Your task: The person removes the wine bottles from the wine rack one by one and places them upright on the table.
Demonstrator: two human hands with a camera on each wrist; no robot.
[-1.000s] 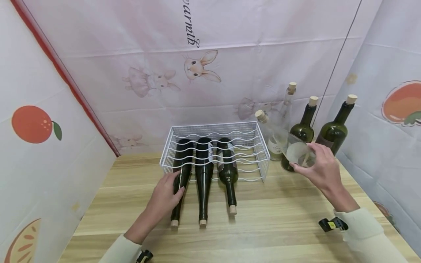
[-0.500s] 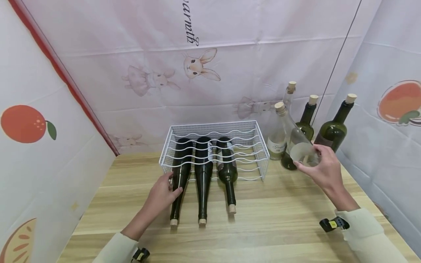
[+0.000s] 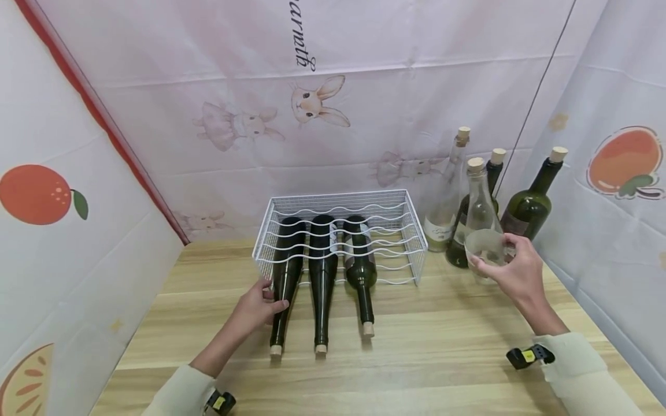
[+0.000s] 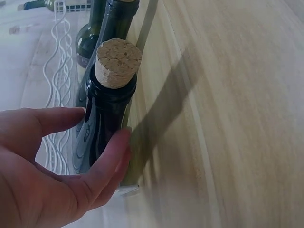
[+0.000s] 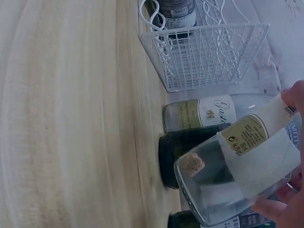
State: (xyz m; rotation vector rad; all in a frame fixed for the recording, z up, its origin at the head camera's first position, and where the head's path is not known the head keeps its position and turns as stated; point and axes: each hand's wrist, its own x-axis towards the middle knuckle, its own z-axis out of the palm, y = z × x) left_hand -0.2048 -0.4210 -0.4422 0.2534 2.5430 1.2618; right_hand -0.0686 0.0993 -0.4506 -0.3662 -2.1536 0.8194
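My right hand (image 3: 512, 268) grips a clear, cork-stoppered glass bottle (image 3: 481, 208) near its base, thumb on one side and fingers on the other. The bottle leans, cork up. In the right wrist view a white and gold label (image 5: 248, 133) and its glass bottom show, with the base tilted beside the standing bottles. My left hand (image 3: 255, 309) is curled loosely around the neck of the leftmost dark wine bottle (image 3: 286, 289), which lies in the white wire rack (image 3: 416, 231). In the left wrist view its cork (image 4: 118, 62) faces the camera, thumb and fingers on either side of the neck.
A second dark bottle (image 3: 322, 289) and a green one (image 3: 361, 271) lie in the rack, corks forward. Behind the held bottle stand another clear bottle (image 3: 439, 228) and two green wine bottles, one at the right (image 3: 528, 208). A printed cloth (image 3: 208, 173) hangs behind the wooden table (image 3: 385, 375).
The clear bottle has swung more upright, its cork moving right, with my right hand shifting slightly right. My left hand has slid a little down and left along the leftmost dark bottle.
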